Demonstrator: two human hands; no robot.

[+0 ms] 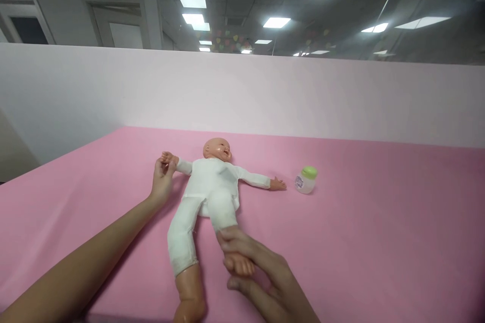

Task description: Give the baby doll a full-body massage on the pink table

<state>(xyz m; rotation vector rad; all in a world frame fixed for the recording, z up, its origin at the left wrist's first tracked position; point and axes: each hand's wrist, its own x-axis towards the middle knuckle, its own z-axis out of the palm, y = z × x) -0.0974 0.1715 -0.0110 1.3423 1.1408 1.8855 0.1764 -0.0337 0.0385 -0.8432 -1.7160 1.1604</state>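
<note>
One hand, the left [162, 181], is at the left of the pink counter [379, 222], its thumb and fingers pinched closed around the doll's small hand [169, 158]; from these fingers the doll's body lies towards 3 o'clock. The doll [212, 176] rests on its back, its head [216, 148] at 12 o'clock from the chest and its legs running down to about 6, so its long axis points nearly straight at the wearer. One bare foot [189, 308] reaches between 6 and 7 o'clock, by the counter's near edge. The other foot [240, 264], between 5 and 6, sits between the parted thumb and fingers of the right hand [282, 282]; these fingers rest on the ankle, but I cannot tell how firmly they grip. The right hand is nearer the feet, the left nearer the head. At 3 o'clock from the chest, just beside the outstretched other doll hand [278, 184] but apart from it, sits a translucent jar [305, 184] with a green lid [309, 172].
</note>
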